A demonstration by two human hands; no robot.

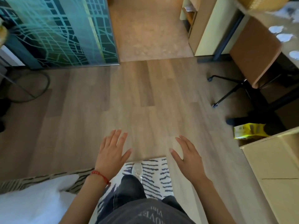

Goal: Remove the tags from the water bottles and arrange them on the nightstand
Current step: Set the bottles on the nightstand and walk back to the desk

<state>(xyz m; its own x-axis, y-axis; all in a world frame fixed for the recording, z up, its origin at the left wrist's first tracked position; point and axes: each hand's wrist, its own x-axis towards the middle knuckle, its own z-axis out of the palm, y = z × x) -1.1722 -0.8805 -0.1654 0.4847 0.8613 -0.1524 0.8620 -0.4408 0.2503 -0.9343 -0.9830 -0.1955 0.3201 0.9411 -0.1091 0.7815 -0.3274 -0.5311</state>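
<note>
A wood-plank floor (145,97) fills the middle. Below lies a white rug with dark dashes (155,175), a pale shoe (137,169) standing on it. White bedding (32,201) sits at lower left. A teal glass panel with branching lines (64,29) stands upper left. At right, a brown chair on a black wheeled base (254,52) and a yellow package (249,130) beside a pale cabinet (275,167)

Light: bright, even daylight over the wood floor (145,97) | Glare: white bedding (32,199) at lower left washed out | Blur: motion smear throughout, worst at right edge | Distortion: wide-angle bending at the corners
</note>
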